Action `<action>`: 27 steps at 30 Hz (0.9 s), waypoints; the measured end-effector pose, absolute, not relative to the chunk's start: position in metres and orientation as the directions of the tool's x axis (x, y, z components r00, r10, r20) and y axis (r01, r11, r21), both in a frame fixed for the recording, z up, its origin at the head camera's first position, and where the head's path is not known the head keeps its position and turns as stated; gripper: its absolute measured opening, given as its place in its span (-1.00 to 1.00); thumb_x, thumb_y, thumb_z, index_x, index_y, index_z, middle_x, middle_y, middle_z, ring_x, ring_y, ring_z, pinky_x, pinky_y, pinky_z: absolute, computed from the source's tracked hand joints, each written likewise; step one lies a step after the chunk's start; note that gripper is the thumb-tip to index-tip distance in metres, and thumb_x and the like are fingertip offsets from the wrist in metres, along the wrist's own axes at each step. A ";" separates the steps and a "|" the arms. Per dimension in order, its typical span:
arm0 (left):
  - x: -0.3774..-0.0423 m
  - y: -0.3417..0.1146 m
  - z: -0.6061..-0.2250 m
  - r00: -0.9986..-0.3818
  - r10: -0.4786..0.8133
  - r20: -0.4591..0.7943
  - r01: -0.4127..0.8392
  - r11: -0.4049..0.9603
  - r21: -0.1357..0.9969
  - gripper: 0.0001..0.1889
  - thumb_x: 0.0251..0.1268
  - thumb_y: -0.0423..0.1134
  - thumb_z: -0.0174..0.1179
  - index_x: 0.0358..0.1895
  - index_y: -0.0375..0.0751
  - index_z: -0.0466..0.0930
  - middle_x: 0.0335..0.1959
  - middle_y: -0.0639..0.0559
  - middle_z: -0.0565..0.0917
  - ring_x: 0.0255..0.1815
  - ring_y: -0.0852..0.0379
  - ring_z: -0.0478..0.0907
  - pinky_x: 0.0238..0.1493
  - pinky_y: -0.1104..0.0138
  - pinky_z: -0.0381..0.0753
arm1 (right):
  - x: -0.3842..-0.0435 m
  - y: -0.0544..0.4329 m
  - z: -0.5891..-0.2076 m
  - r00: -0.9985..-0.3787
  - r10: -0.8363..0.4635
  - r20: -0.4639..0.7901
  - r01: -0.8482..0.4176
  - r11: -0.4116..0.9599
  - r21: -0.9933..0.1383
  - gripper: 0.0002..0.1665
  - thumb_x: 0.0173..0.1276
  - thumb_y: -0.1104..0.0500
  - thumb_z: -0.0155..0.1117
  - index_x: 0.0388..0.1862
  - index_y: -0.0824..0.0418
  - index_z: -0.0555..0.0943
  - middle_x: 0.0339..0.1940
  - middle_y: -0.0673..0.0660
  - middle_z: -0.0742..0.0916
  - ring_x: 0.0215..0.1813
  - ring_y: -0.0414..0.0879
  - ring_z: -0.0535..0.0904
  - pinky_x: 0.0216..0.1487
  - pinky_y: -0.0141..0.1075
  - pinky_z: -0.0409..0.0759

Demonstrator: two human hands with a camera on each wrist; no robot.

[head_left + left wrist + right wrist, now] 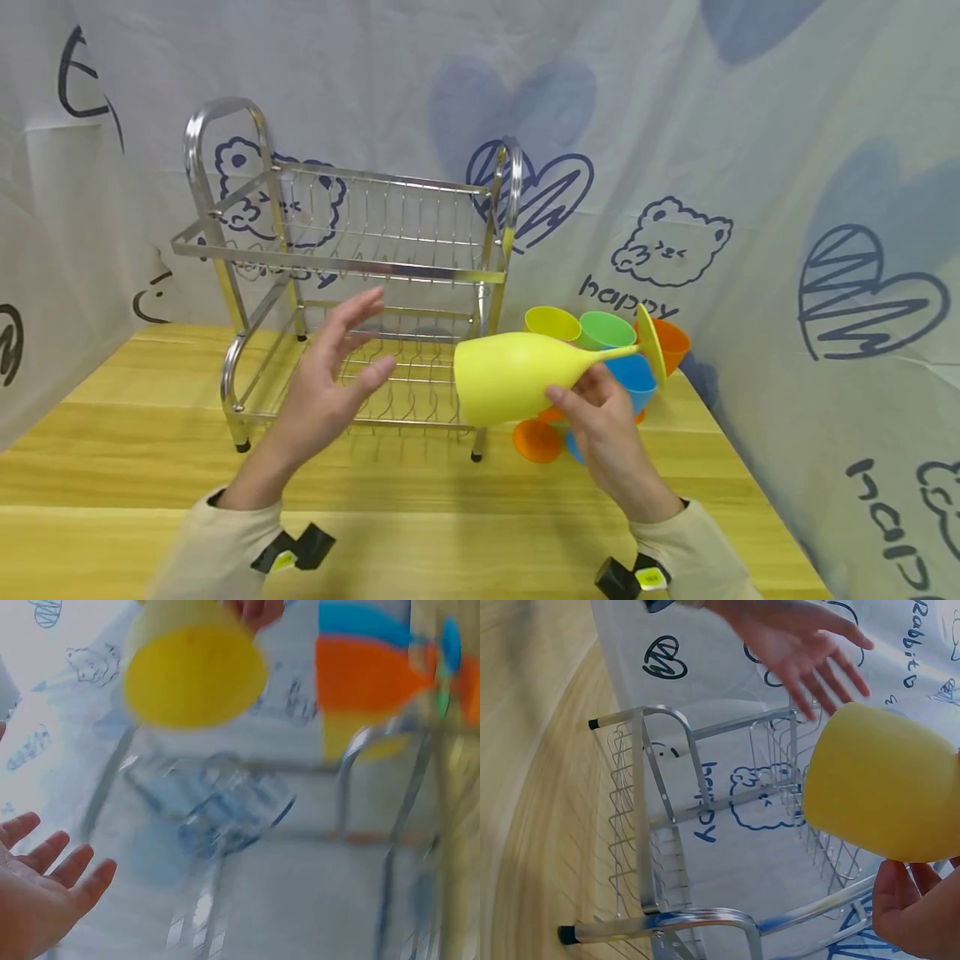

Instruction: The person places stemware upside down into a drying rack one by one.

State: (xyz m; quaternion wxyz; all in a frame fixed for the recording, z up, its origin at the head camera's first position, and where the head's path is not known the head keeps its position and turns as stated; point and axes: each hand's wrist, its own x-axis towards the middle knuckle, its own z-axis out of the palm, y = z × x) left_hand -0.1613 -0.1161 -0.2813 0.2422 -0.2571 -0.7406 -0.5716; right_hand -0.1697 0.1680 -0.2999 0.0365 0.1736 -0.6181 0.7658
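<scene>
LH (321, 392) spread, RH (606, 423) gripping ylw goblet (513, 375)

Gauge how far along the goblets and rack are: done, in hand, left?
Done: nothing visible; the rack shows no goblet on it.
In hand: the yellow goblet, tipped sideways in the right hand; the left hand is open, holding nothing.
Left, if racking is the aim: the green goblet, blue goblet, orange goblet and others beside the rack. Probably early.
</scene>
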 end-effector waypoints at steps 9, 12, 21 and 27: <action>-0.169 -0.191 -0.235 -0.644 -0.139 0.752 0.594 0.529 0.606 -0.34 0.20 -0.38 0.25 0.40 -0.19 0.30 0.43 0.05 0.27 0.39 0.13 0.19 0.36 0.41 0.15 | -0.171 0.171 -0.283 -0.914 -0.136 0.383 -0.350 -0.214 -0.912 -0.44 0.28 0.44 0.11 0.27 0.23 0.37 0.14 0.11 0.58 0.07 -0.04 0.52 0.20 -0.27 0.49; -0.178 -0.215 -0.227 -0.639 -0.208 0.740 0.542 0.561 0.626 -0.31 0.19 -0.33 0.26 0.42 -0.23 0.25 0.45 0.00 0.22 0.42 0.18 0.12 0.41 0.37 0.06 | -0.171 0.172 -0.275 -0.901 -0.136 0.412 -0.379 -0.218 -0.899 -0.42 0.27 0.45 0.11 0.28 0.21 0.39 0.14 0.10 0.59 0.06 -0.05 0.53 0.18 -0.28 0.50; -0.201 -0.265 -0.220 -0.864 -0.167 0.475 0.352 0.475 0.807 -0.08 0.32 -0.11 0.22 0.57 0.08 -0.25 0.57 0.03 -0.16 0.54 -0.01 -0.17 0.49 0.03 -0.15 | -0.173 0.167 -0.241 -0.833 -0.187 0.521 -0.512 -0.098 -0.853 -0.35 0.29 0.43 0.13 0.37 0.25 0.34 0.21 0.20 0.53 0.16 0.07 0.48 0.20 -0.26 0.50; -0.216 -0.282 -0.222 -0.916 -0.090 0.391 0.327 0.397 0.857 -0.09 0.40 -0.15 0.14 0.56 0.11 -0.37 0.58 0.06 -0.22 0.54 0.05 -0.20 0.49 0.11 -0.10 | -0.177 0.154 -0.218 -0.803 -0.239 0.546 -0.560 -0.009 -0.828 -0.31 0.30 0.35 0.20 0.42 0.22 0.30 0.25 0.13 0.53 0.21 0.08 0.47 0.15 -0.22 0.55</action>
